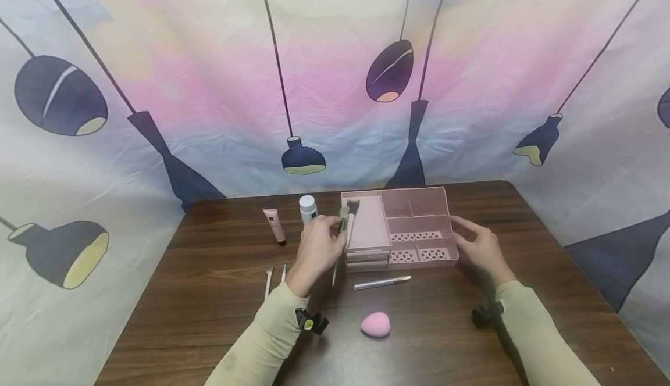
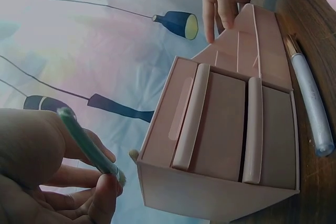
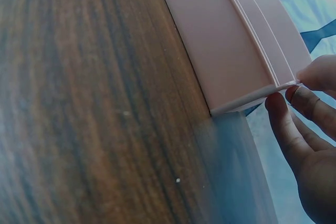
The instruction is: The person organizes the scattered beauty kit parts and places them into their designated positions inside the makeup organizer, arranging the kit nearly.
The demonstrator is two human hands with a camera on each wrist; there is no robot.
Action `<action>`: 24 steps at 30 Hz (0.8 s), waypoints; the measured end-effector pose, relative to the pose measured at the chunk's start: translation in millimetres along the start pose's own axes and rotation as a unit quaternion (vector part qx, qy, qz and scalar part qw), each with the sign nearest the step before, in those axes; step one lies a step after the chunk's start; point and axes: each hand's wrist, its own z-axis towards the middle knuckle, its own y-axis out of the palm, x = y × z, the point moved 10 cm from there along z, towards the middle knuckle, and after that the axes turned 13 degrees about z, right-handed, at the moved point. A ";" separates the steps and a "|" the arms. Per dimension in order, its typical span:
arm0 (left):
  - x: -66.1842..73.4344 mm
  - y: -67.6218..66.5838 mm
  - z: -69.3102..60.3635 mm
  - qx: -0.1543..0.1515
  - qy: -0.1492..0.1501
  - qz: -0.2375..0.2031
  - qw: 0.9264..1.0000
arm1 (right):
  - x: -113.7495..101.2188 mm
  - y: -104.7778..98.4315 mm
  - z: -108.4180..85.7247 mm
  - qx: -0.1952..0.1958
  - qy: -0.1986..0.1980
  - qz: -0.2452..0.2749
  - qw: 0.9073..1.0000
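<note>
My left hand (image 1: pixel 318 247) pinches a slim green makeup brush (image 2: pixel 86 142) between thumb and fingers, at the left side of a pink cosmetics organizer (image 1: pixel 369 223). Bristles point up in the head view, and the handle's lower end hangs beside the drawers. Another makeup brush (image 1: pixel 351 221), with a pale handle and dark bristles, leans in the organizer's left top compartment. On the far side, my right hand (image 1: pixel 483 251) grips the edge of the organizer's right wall, thumb and fingertips against it in the right wrist view. Both front drawers (image 2: pixel 218 124) are closed.
A silver pen-like tube (image 1: pixel 382 283) lies before the organizer, with a pink makeup sponge (image 1: pixel 376 324) nearer. Behind my left hand stand a white bottle (image 1: pixel 307 207) and a pink squeeze tube (image 1: pixel 275 227). Two slim tools, one a brush (image 1: pixel 268 282), lie by my left wrist.
</note>
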 end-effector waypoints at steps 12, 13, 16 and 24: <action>5.7 7.6 9.0 -0.001 0.004 -0.012 1.000 | 1.3 -0.7 0.4 0.005 -0.003 -0.002 1.000; 5.6 7.9 9.7 -0.001 0.003 -0.012 1.000 | 1.6 -0.6 0.6 0.006 -0.003 0.000 1.000; 5.0 9.6 11.7 -0.002 -0.002 -0.007 1.000 | 1.8 -0.7 1.1 0.007 -0.006 0.003 1.000; 4.7 15.9 18.3 -0.009 -0.011 -0.012 1.000 | 2.3 -0.9 0.5 0.007 0.001 0.002 1.000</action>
